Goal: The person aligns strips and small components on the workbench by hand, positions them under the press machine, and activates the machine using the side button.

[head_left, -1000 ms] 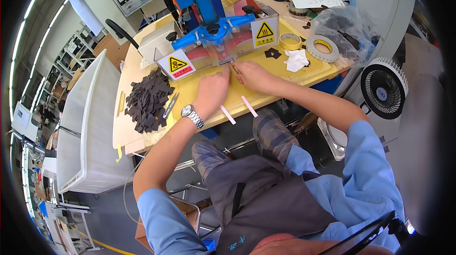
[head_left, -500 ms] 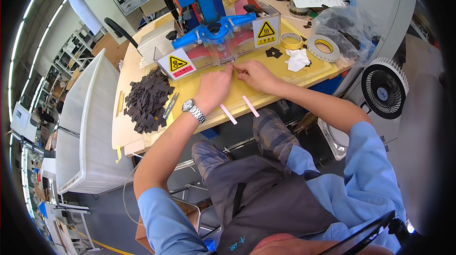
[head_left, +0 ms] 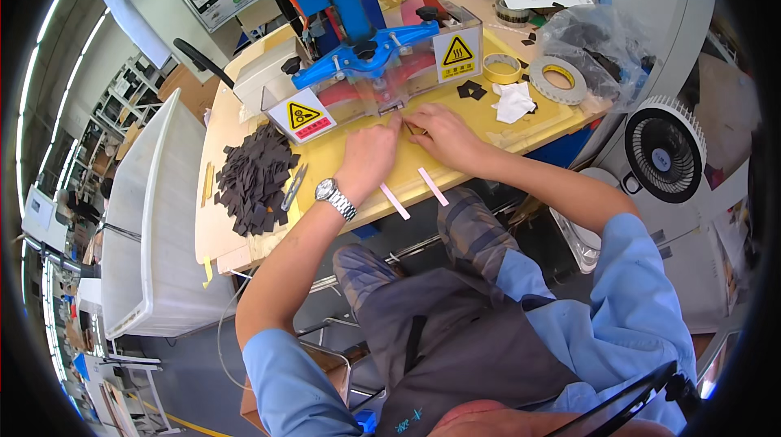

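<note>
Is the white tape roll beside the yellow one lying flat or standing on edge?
Lying flat: the white tape roll shows its broad ring face and round hole from above.

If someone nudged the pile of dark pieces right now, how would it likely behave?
The pile of dark pieces would probably slide and spread, being loosely heaped. Each piece looks thin, so likely light. Their straight edges suggest mild stiffness.

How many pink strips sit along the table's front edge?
2: the left strip near the left hand, the right strip on the right hand's near side. Hands may hide others.
</note>
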`<state>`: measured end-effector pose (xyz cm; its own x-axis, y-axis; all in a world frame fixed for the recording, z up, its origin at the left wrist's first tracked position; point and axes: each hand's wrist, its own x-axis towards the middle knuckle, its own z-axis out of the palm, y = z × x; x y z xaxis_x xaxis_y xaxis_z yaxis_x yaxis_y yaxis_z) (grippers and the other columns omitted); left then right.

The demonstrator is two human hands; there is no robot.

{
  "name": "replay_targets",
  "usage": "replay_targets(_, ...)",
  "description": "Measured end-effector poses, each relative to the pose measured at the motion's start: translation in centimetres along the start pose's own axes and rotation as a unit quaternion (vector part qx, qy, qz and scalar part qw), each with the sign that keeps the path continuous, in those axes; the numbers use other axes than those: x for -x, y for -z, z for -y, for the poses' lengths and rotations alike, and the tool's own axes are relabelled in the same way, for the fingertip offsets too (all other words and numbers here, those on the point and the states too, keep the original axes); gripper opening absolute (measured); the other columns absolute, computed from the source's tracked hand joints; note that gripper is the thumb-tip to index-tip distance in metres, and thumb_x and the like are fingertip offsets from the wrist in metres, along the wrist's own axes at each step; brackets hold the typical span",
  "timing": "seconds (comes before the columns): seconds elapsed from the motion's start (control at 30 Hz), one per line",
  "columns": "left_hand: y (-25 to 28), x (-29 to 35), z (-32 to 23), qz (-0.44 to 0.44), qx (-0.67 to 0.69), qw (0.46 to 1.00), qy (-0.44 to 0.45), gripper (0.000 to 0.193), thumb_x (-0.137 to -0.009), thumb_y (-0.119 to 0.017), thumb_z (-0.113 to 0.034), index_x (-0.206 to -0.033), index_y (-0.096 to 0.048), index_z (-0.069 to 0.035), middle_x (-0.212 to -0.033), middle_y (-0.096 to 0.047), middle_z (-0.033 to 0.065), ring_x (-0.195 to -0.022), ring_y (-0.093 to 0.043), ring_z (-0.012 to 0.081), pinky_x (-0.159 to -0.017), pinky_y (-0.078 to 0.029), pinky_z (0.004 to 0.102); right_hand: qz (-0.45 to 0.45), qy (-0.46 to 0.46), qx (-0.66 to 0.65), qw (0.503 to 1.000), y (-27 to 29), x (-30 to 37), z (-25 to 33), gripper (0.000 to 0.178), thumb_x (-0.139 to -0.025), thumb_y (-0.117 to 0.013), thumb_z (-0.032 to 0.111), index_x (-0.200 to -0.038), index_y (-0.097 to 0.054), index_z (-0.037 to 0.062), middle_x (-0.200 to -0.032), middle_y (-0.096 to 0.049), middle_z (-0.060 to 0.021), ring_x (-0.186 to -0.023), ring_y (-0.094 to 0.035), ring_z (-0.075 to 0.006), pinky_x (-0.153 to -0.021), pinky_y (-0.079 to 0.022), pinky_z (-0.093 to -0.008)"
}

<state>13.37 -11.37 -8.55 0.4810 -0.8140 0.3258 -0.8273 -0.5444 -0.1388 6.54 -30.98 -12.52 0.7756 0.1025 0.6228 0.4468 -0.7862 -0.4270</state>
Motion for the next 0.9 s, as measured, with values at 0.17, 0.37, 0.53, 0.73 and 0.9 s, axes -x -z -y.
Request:
replay_targets(0.17, 0.0, 0.1, -0.2, 0.0, -0.008, 1.0, -0.007, 0.05, -0.094, -0.058, -0.006, -0.144, -0.061, 0.004, -0.08, -0.075, 0.0182, -0.073, -0.077, 0.0352, -0.062, -0.059, 0.046, 0.026, 0.018, 0.007, 0.999, 0.5, 0.3, -1.4, 0.021, -0.095, -0.077, 0.017, -0.107, -0.081, 0.0005, -0.101, -0.071, -0.017, -0.104, -0.067, -0.0375, -0.093, -0.053, -0.048)
replay_targets(0.37, -0.7, 0.4, -0.1, -0.01, 0.0, 1.0, -0.001, 0.056, -0.094, -0.059, -0.007, -0.149, -0.06, 0.003, -0.081, -0.074, 0.0179, -0.071, -0.076, 0.0351, -0.062, -0.059, 0.0465, 0.007, 0.029, 0.02, 0.999, -0.4, 0.0, -1.9, 0.02, -0.097, -0.075, 0.018, -0.108, -0.083, 0.0045, -0.099, -0.071, -0.0148, -0.098, -0.069, -0.036, -0.087, -0.055, -0.0481)
replay_targets(0.53, -0.8, -0.1, 0.1, -0.001, -0.002, 1.0, 0.008, 0.054, -0.095, -0.058, -0.008, -0.149, -0.061, 0.0, -0.08, -0.074, 0.0177, -0.069, -0.074, 0.0365, -0.06, -0.058, 0.048, 0.014, 0.036, 0.051, 0.998, -0.3, -0.4, -1.5, 0.019, -0.095, -0.074, 0.018, -0.107, -0.082, 0.0046, -0.096, -0.069, -0.0147, -0.096, -0.068, -0.0364, -0.085, -0.055, -0.0486)
replay_targets(0.73, -1.1, -0.5, 0.2, -0.01, 0.016, 1.0, 0.019, 0.051, -0.097, -0.057, -0.008, -0.147, -0.064, 0.0, -0.073, -0.072, 0.0188, -0.066, -0.073, 0.0381, -0.06, -0.058, 0.0501, 0.022, 0.038, 0.092, 0.995, 0.0, -0.5, -1.0, 0.026, -0.097, -0.066, 0.013, -0.118, -0.078, 0.0049, -0.101, -0.067, -0.0147, -0.098, -0.068, -0.0362, -0.085, -0.055, -0.0488)
replay_targets(0.9, -1.2, -0.3, 0.8, -0.022, 0.054, 0.998, 0.03, 0.049, -0.098, -0.06, -0.01, -0.146, -0.065, -0.003, -0.072, -0.071, 0.0212, -0.065, -0.071, 0.0412, -0.061, -0.056, 0.0539, 0.021, 0.053, 0.1, 0.993, 0.2, -0.5, -0.7, 0.028, -0.098, -0.063, 0.012, -0.12, -0.078, 0.0052, -0.104, -0.067, -0.0146, -0.101, -0.068, -0.0354, -0.086, -0.055, -0.048)
